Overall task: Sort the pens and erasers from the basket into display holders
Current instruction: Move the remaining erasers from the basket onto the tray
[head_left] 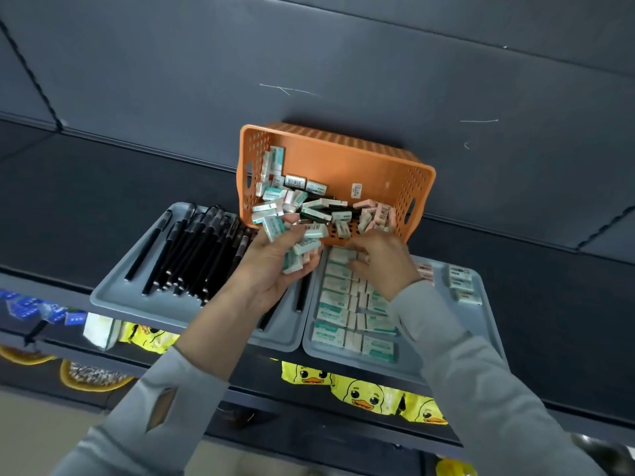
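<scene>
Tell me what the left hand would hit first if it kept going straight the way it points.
Probably the loose erasers at the mouth of the tipped orange basket; the left hand, gripping a bundle of erasers, points up toward them. Depth is hard to judge.

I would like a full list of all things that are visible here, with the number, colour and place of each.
basket: one, orange, tipped forward against the back wall of the shelf.
loose erasers: many, teal-white and pink, in the basket.
pens: many, black, on the left tray.
left tray: one, grey, on the shelf.
right tray: one, grey, beside it.
sorted erasers: many, teal-white, in rows on the right tray.
duck packets: several, yellow, lower shelf.
left hand: one, holds a handful of erasers before the basket.
right hand: one, touches erasers at the rows' far end; grip unclear.
</scene>
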